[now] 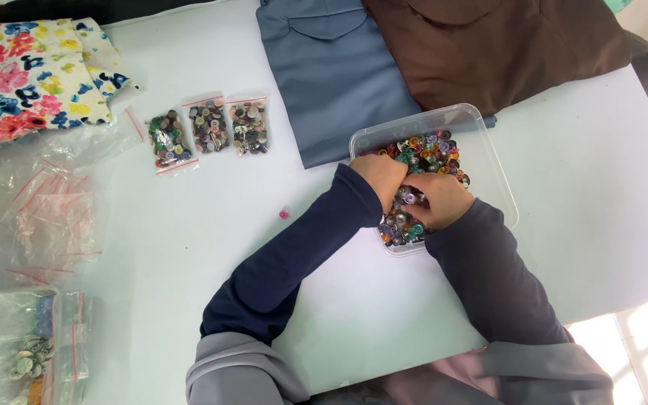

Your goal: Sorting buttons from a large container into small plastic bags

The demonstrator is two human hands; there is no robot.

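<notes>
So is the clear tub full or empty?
Fairly full: mixed buttons cover the tub floor, and both hands, left and right, dig in them.

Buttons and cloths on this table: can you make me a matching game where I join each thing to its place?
Things:
1. floral cloth
2. brown cloth
3. pink button
4. three filled bags

Places:
A. alone on the table, left of the left hand
B. top left corner
C. in a row, left of the blue cloth
D. top right, behind the box

Pairs: 1-B, 2-D, 3-A, 4-C
</notes>
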